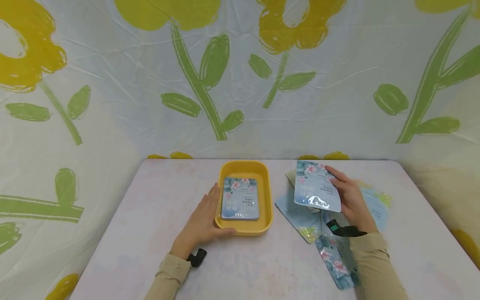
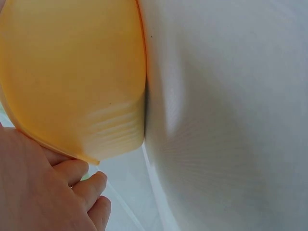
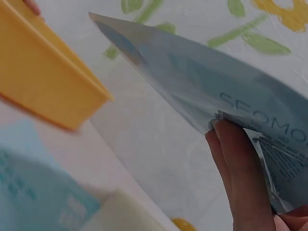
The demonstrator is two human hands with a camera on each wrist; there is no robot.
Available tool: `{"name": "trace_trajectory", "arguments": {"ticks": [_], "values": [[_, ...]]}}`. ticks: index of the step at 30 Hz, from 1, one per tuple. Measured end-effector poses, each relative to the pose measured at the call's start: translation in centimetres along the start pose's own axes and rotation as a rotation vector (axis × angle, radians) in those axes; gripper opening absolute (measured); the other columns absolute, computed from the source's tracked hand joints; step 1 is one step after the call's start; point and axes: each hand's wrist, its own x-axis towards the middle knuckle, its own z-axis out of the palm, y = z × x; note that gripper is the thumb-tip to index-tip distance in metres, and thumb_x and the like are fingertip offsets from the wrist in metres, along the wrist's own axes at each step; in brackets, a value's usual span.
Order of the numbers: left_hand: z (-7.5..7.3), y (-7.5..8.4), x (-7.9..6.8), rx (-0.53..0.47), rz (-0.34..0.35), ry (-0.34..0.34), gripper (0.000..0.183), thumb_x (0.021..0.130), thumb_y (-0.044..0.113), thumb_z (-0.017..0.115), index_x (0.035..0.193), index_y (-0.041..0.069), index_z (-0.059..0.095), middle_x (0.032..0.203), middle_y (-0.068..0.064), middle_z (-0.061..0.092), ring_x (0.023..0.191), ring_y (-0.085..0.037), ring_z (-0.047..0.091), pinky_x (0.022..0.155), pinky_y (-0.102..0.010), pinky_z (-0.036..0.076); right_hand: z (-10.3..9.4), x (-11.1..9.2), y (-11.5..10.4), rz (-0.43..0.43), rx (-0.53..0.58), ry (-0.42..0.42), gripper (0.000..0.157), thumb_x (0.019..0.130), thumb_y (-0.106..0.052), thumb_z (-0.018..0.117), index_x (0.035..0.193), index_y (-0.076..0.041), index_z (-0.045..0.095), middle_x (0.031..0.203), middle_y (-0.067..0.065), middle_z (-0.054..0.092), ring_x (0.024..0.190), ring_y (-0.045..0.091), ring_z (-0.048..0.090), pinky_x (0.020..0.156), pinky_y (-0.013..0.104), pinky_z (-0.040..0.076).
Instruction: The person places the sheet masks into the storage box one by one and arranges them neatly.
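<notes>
My right hand [image 1: 352, 200] pinches a blue floral sheet mask packet [image 1: 315, 187] by its right edge, raised above other packets. Its silvery back [image 3: 202, 91] shows in the right wrist view, with fingers pressed against it. A yellow tray [image 1: 245, 230] stands left of it, and a stack of matching packets [image 1: 240, 200] lies inside. My left hand [image 1: 204, 216] rests against the tray's left side, fingers extended along the wall and thumb at the near rim. In the left wrist view, that hand [image 2: 43, 187] touches the rim of the tray [image 2: 72, 72].
Loose packets lie scattered under and around my right hand: a light blue one [image 1: 298, 214], another at the right [image 1: 376, 204], and a floral one [image 1: 335, 262] nearest me. The pale table [image 1: 150, 208] meets a flower-printed cloth [image 1: 131, 83] at its back edge.
</notes>
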Motion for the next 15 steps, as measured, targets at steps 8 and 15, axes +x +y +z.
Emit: {"name": "trace_trajectory", "arguments": {"ticks": [8, 15], "values": [[-0.1, 0.1, 0.0, 0.0, 0.015, 0.012, 0.134, 0.069, 0.087, 0.059, 0.16, 0.008, 0.001, 0.167, -0.003, -0.001, 0.152, -0.014, 0.002, 0.124, -0.037, 0.009, 3.7, 2.0, 1.4, -0.005, -0.116, -0.012, 0.051, 0.107, -0.004, 0.036, 0.157, -0.015, 0.03, 0.147, 0.005, 0.029, 0.11, 0.02, 0.062, 0.089, 0.037, 0.058], [-0.1, 0.0, -0.1, 0.006, 0.009, 0.02, 0.134, 0.069, 0.088, 0.059, 0.16, 0.008, 0.001, 0.167, -0.003, 0.0, 0.152, -0.014, 0.003, 0.124, -0.037, 0.009, 6.7, 3.7, 2.9, 0.03, -0.225, 0.04, 0.051, 0.107, -0.006, 0.038, 0.157, -0.011, 0.029, 0.156, 0.011, 0.021, 0.12, 0.022, 0.051, 0.091, 0.033, 0.057]]}}
